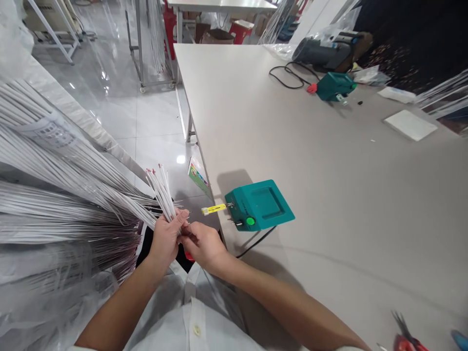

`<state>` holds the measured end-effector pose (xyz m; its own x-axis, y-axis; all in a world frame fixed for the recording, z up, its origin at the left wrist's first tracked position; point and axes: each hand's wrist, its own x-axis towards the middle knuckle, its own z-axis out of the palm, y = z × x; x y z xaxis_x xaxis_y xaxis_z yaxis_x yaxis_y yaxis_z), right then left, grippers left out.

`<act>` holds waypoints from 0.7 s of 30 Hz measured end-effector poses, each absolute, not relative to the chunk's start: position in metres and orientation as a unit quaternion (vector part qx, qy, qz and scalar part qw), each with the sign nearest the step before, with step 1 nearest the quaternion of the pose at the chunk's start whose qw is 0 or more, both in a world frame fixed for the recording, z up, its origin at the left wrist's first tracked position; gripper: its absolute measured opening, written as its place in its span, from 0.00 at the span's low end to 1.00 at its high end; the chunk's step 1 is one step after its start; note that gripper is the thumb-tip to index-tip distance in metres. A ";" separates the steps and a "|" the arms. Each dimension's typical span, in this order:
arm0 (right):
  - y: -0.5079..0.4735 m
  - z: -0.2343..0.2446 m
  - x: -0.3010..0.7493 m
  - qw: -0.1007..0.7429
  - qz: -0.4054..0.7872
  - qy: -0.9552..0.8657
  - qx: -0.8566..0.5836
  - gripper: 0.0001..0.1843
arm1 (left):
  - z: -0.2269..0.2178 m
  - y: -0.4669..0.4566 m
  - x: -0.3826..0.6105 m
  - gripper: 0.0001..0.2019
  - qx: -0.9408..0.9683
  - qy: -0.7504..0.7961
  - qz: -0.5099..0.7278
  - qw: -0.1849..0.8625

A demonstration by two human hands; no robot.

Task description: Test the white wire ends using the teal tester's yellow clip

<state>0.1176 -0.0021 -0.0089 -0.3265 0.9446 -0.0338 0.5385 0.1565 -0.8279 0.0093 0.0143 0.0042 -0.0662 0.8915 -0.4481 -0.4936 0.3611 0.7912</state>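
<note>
My left hand (pixel 166 239) is closed around a small bundle of thin white wires (pixel 161 187) with red tips, which fan upward from my fist. My right hand (pixel 203 243) meets it from the right, fingers pinched at the lower ends of those wires. Both hands hover off the left edge of the grey table (pixel 329 161). Just right of them, on the table corner, sits a teal box device (pixel 261 204) with a green button (pixel 250 221) and a yellow tag (pixel 214 209) sticking out of its left face.
Large stacks of white wire bundles (pixel 54 180) in clear plastic fill the left. A second teal device (pixel 334 86), a black cable (pixel 288 75), a bagged machine (pixel 325 48) and a white pad (pixel 409 124) lie far across the table. Red-handled scissors (pixel 407 336) lie at bottom right.
</note>
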 end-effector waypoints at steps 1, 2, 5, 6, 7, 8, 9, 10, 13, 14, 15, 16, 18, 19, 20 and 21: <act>-0.002 -0.011 0.116 0.269 0.411 -0.695 -0.525 0.03 | 0.003 0.014 0.009 0.11 0.202 0.502 0.532 0.651; -0.001 -0.013 0.115 0.282 0.437 -0.669 -0.530 0.03 | 0.001 0.013 0.009 0.11 0.206 0.500 0.535 0.649; -0.001 -0.020 0.112 0.339 0.528 -0.568 -0.532 0.03 | -0.003 0.013 0.006 0.11 0.213 0.490 0.532 0.657; -0.001 -0.022 0.111 0.356 0.556 -0.534 -0.528 0.03 | -0.004 0.013 0.004 0.12 0.210 0.485 0.531 0.662; 0.000 -0.024 0.111 0.371 0.581 -0.503 -0.520 0.03 | -0.005 0.013 0.003 0.13 0.205 0.477 0.530 0.670; 0.001 -0.026 0.110 0.382 0.603 -0.478 -0.512 0.04 | -0.006 0.013 0.001 0.13 0.197 0.467 0.528 0.681; 0.001 -0.027 0.110 0.391 0.619 -0.458 -0.504 0.05 | -0.006 0.013 -0.001 0.12 0.188 0.457 0.526 0.692; 0.002 -0.027 0.109 0.398 0.630 -0.444 -0.498 0.06 | -0.007 0.014 -0.002 0.11 0.179 0.448 0.525 0.701; 0.004 -0.026 0.109 0.409 0.646 -0.422 -0.488 0.07 | -0.008 0.017 -0.004 0.09 0.167 0.441 0.521 0.712; 0.004 -0.025 0.109 0.409 0.649 -0.416 -0.488 0.07 | -0.008 0.018 -0.003 0.10 0.166 0.445 0.524 0.707; 0.004 -0.025 0.109 0.408 0.653 -0.411 -0.489 0.07 | -0.008 0.019 -0.003 0.10 0.165 0.452 0.530 0.699; 0.004 -0.024 0.110 0.405 0.655 -0.407 -0.491 0.07 | -0.007 0.020 -0.003 0.09 0.161 0.459 0.540 0.687; 0.003 -0.023 0.112 0.397 0.651 -0.413 -0.498 0.07 | -0.004 0.022 -0.003 0.09 0.153 0.470 0.567 0.659; 0.002 -0.023 0.114 0.392 0.644 -0.423 -0.503 0.07 | -0.002 0.022 -0.004 0.09 0.156 0.473 0.573 0.651; 0.002 -0.022 0.115 0.386 0.635 -0.436 -0.508 0.07 | 0.000 0.021 -0.005 0.09 0.165 0.477 0.571 0.648; 0.002 -0.022 0.116 0.380 0.624 -0.451 -0.512 0.07 | 0.001 0.020 -0.006 0.08 0.178 0.483 0.560 0.648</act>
